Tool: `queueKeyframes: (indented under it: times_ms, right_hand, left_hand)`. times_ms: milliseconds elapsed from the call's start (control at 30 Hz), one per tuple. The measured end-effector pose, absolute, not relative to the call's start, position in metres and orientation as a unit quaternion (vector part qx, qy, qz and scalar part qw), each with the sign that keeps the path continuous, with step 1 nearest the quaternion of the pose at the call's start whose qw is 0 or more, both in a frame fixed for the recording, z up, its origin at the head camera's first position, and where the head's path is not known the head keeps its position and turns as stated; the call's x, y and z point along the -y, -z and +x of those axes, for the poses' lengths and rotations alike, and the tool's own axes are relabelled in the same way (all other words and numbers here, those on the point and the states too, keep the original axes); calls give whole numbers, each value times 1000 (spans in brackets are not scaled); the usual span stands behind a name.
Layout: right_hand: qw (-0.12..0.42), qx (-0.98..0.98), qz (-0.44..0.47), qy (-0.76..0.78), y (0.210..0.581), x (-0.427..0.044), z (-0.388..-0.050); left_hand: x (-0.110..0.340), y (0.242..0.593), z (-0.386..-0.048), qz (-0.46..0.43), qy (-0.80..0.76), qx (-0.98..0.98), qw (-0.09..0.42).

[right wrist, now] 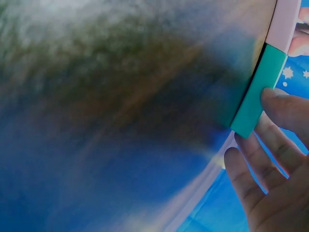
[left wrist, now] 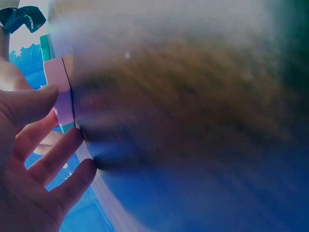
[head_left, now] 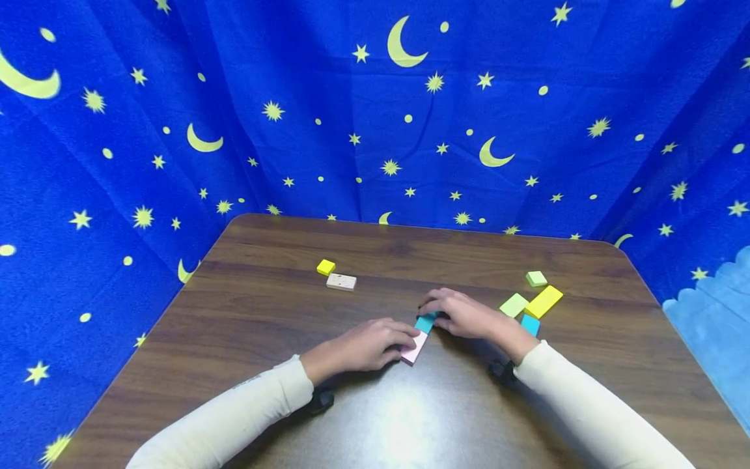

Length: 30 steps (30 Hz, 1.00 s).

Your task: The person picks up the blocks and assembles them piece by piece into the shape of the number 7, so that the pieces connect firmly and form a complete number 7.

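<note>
With fingers partly curled, the left hand (head_left: 375, 344) pinching the pale-pink, wooden-looking rectangular block (head_left: 414, 349) and the right hand (head_left: 465, 314) the teal, wooden-looking rectangular block (head_left: 424, 324) at its far end, keep edges flush.

The head view is bright, a white glare (head_left: 403, 420) pooling on the bench (head_left: 281, 306) at six o'clock. Both wrist views run dim, the bench blurred; pale haze, probably reflected light, lies toward twelve in the left, eleven in the right.
</note>
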State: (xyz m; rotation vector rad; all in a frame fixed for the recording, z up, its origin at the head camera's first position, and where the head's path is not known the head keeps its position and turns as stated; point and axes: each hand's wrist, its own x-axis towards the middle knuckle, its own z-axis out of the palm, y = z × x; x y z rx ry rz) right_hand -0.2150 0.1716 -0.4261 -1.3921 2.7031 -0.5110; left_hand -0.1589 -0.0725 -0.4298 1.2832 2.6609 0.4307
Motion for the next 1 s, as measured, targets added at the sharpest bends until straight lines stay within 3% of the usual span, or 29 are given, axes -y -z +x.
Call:
queueKeyframes:
  times_ms: [667, 1000]
  right_hand:
    - [42, -879, -439, 183, 428, -173, -215]
    - [43, -875, -442, 191, 428, -171, -214]
  left_hand:
    - [68, 426, -164, 437, -161, -883, 66]
    - [64, 429, -175, 433, -158, -881, 101]
